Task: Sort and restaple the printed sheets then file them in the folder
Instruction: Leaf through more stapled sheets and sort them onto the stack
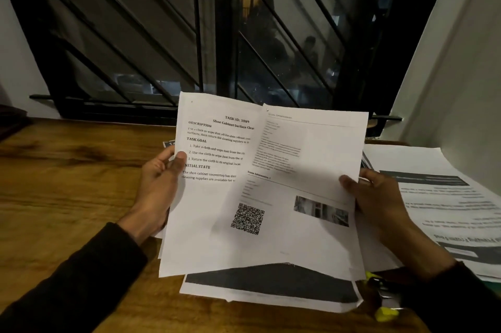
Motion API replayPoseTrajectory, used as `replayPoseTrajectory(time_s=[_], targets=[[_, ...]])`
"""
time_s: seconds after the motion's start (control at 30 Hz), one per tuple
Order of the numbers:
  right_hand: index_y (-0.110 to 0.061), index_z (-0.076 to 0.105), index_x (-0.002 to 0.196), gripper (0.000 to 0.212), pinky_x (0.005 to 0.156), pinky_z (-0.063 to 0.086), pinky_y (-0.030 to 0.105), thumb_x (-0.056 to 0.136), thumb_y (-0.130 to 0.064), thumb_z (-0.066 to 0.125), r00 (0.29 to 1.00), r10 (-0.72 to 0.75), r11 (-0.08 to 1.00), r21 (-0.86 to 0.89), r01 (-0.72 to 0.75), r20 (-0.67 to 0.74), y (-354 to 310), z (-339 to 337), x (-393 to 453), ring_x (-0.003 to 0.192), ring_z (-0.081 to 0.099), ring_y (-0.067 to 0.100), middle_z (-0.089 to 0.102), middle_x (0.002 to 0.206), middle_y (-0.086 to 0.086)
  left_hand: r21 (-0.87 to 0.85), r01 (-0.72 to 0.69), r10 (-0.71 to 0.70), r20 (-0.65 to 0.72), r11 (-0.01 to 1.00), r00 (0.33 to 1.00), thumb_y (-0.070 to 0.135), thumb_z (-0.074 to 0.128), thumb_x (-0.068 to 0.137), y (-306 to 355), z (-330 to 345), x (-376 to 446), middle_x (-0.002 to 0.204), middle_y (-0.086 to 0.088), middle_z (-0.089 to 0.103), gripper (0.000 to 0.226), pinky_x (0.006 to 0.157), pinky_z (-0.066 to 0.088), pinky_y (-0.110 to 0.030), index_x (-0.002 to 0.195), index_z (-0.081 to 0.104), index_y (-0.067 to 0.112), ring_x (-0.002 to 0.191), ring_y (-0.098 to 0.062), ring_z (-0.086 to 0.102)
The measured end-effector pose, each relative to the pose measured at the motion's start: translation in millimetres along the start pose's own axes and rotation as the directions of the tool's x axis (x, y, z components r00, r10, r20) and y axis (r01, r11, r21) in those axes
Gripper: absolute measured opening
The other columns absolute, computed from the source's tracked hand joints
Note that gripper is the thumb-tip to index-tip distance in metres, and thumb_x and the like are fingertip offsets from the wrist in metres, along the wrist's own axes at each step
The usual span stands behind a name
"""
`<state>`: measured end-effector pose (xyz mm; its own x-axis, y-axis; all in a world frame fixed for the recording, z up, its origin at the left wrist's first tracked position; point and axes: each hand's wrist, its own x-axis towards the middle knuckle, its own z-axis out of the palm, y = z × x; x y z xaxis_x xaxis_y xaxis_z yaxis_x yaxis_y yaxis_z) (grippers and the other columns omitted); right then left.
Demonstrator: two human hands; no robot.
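Two printed sheets (pixel 260 183), left hand (pixel 157 186), right hand (pixel 379 197) pinching opposite edges (overlapping)

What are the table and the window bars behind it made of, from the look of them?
The table looks like wood or a wood-look laminate: brown streaked grain with a slight sheen. Which one, I cannot tell. The window bars look like metal painted black: thin, straight, dark rods crossing in front of the glass.
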<state>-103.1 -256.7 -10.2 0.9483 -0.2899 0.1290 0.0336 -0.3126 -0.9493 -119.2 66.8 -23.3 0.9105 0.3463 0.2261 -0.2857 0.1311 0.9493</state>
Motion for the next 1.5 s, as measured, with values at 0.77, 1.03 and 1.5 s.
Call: replayPoseTrajectory(time_s=[0.77, 1.03, 1.5], targets=[[-0.021, 0.065, 0.113, 0.029, 0.089, 0.055, 0.043, 0.085, -0.016, 0.069, 0.952, 0.033, 0.992, 0.107, -0.069, 0.303, 0, 17, -14, 0.096, 0.068, 0.025, 0.073, 0.106, 0.003, -0.115, 0.176, -0.157, 0.151, 0.978, 0.976, 0.003, 0.056, 0.096, -5, 9, -7, 0.112, -0.006, 0.074, 0.048, 0.07, 0.062, -0.039, 0.137, 0.054, 0.028, 0.097, -0.028, 0.073], [-0.022, 0.063, 0.118, 0.033, 0.087, 0.056, 0.043, 0.085, -0.023, 0.069, 0.948, 0.009, 0.999, 0.041, -0.023, 0.317, 1, 20, -14, 0.097, 0.067, 0.023, 0.071, 0.107, 0.001, -0.117, 0.158, -0.149, 0.085, 0.98, 0.985, 0.007, 0.059, 0.095, -7, 9, -5, 0.103, -0.01, 0.076, 0.017, 0.068, 0.061, -0.032, 0.107, 0.071, 0.006, 0.088, -0.024, 0.075], [-0.017, 0.064, 0.11, 0.019, 0.072, 0.051, 0.034, 0.092, -0.011, 0.063, 0.993, 0.115, 0.971, 0.211, -0.11, -0.013, 3, 3, -1, 0.082, 0.062, 0.023, 0.066, 0.1, 0.006, -0.187, 0.055, -0.085, -0.154, 0.981, 0.984, 0.005, 0.063, 0.092, -6, -33, 33, 0.085, 0.002, 0.077, 0.008, 0.065, 0.06, -0.027, 0.098, 0.068, 0.006, 0.073, -0.013, 0.074]])
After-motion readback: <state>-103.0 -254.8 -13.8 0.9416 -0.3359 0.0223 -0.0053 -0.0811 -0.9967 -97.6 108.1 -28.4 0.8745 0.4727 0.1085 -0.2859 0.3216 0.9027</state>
